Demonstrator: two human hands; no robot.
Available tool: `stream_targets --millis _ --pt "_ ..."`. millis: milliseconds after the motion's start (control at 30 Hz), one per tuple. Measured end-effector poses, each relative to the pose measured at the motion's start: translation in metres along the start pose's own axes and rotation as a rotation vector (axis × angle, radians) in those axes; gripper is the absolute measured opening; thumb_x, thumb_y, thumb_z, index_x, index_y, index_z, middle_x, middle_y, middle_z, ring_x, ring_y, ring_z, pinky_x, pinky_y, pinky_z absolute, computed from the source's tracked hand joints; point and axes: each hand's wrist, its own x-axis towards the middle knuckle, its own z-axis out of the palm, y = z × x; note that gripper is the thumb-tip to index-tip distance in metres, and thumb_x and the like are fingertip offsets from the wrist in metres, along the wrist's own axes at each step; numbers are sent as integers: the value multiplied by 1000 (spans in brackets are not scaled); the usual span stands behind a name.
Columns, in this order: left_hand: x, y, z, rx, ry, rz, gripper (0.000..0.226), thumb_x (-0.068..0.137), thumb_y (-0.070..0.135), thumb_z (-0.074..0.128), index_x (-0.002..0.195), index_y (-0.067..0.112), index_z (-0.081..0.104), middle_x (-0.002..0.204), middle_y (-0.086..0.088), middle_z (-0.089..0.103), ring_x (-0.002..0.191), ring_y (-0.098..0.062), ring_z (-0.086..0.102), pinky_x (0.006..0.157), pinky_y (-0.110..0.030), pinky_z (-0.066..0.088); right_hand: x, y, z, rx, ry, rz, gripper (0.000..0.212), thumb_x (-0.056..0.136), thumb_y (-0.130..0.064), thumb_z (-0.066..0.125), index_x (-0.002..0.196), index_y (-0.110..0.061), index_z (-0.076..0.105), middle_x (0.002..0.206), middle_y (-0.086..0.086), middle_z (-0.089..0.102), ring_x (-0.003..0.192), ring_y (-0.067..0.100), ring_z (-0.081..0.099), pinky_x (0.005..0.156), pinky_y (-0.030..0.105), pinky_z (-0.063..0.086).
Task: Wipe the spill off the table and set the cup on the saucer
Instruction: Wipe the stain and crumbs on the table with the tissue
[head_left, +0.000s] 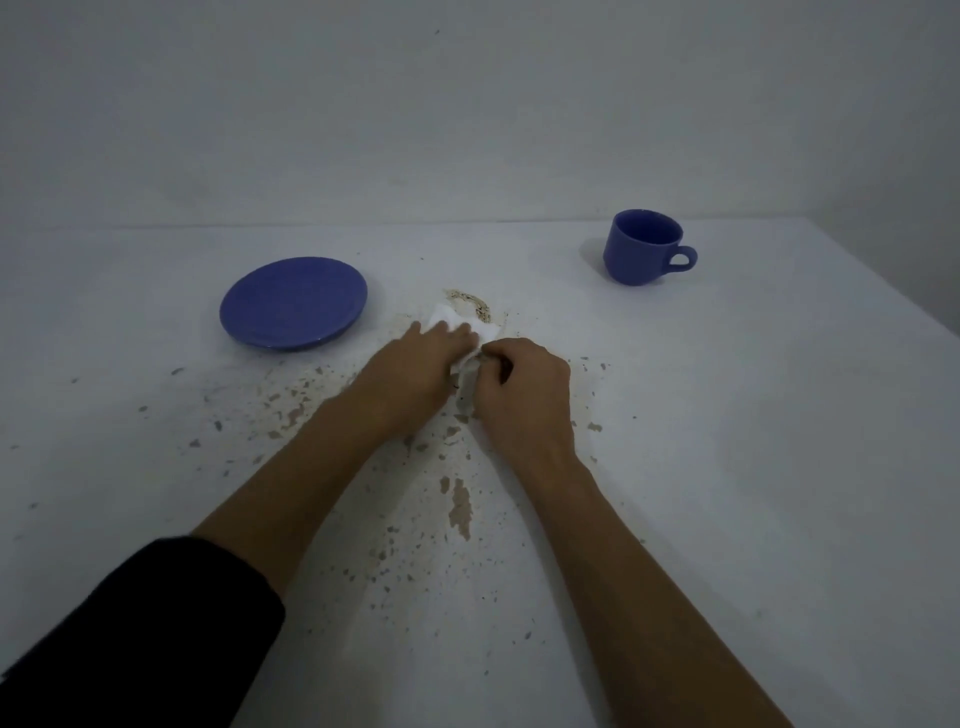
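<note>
A white tissue lies at the table's middle, pressed flat under my left hand. My right hand pinches the tissue's near corner between thumb and fingers. A curved brown spill shows just beyond the tissue, touching its far edge. The blue saucer rests bare to the left of my hands. Far to the right, near the back edge, the blue cup stands upright with its handle pointing right.
The white table has chipped, flaked patches of paint scattered around and below my hands. A plain wall rises behind the table's back edge. The table's right edge runs down from the back right corner.
</note>
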Motion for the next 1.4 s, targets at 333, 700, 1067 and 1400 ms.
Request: stream_targets --millis 333,700,1067,1400 --pt "-34 2 -39 -1132 320 -420 30 94 5 43 109 18 65 111 -6 68 91 -17 65 70 -21 57 -3 -6 -12 250 75 80 28 92 -11 52 114 -16 69 109 -6 71 94 -1 62 86 8 48" --pt "-39 21 -50 -1444 71 -559 29 95 16 43 116 10 60 106 -15 70 83 -26 72 73 -36 61 2 -36 -25 776 -347 441 28 93 -42 55 101 -22 72 95 3 77 86 17 75 72 29 60" --pt "-32 -2 -10 -563 451 -343 28 96 34 44 116 20 58 115 2 62 101 -14 57 89 -35 52 46 -11 -37 601 -65 518 18 92 -10 56 92 -19 72 89 2 74 82 19 73 77 32 61" --pt "-25 -7 11 -144 404 -252 27 92 36 44 115 27 56 123 5 54 114 -18 47 95 -37 37 97 14 16 -380 -288 -208 30 94 -4 44 117 -2 62 116 18 65 105 35 61 91 36 47"
